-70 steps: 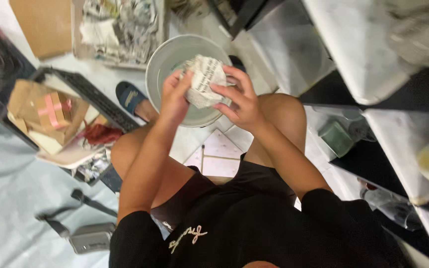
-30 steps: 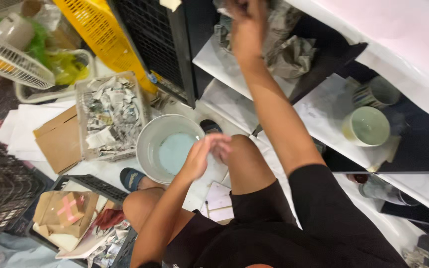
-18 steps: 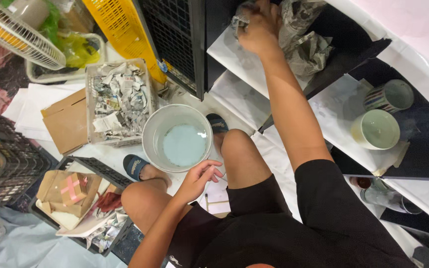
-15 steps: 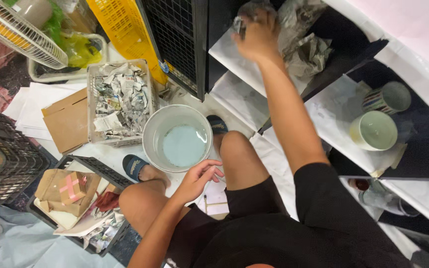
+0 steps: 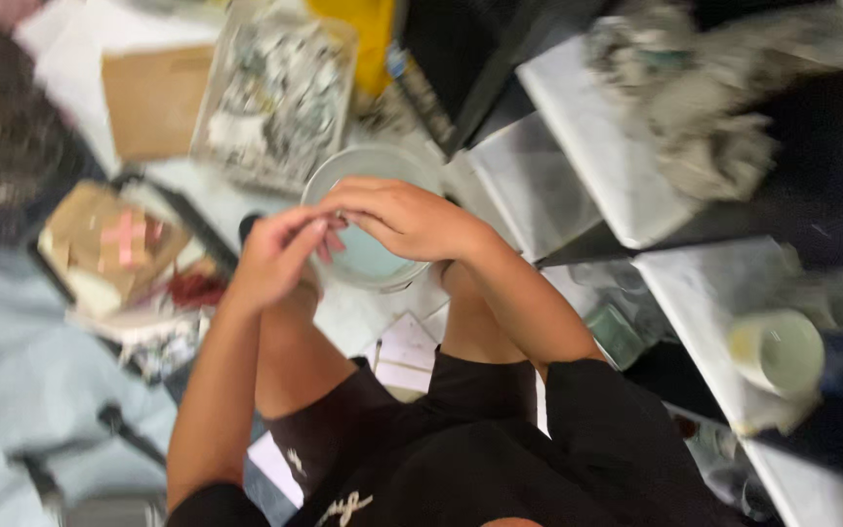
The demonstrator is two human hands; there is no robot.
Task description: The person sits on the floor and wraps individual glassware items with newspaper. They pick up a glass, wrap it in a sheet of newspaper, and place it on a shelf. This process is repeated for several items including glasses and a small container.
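I see everything blurred by motion. Largest is the white shelving (image 5: 597, 185) running from 1 o'clock down to 4 o'clock, with a heap of crumpled newspaper (image 5: 695, 107) on the upper shelf at 1 o'clock and a pale green cup (image 5: 778, 351) on a lower shelf at 3 o'clock. At 11 o'clock a clear basket of torn paper (image 5: 275, 93) stands on the floor, a flat piece of cardboard (image 5: 153, 102) just beside it at 10 o'clock. At 9 o'clock a brown box with a pink tape cross (image 5: 119, 244) lies in a dark crate.

Near the centre, at 12 o'clock from my knees, sits the round basin (image 5: 368, 166) with pale liquid in it. My two hands meet right above its near rim. My right hand (image 5: 407, 220) is curled, palm down, fingers bent toward the left. My left hand (image 5: 280, 256) is loosely curled too, its fingertips (image 5: 329, 234) touching the right hand's. I cannot tell whether either pinches anything; the blur hides it.
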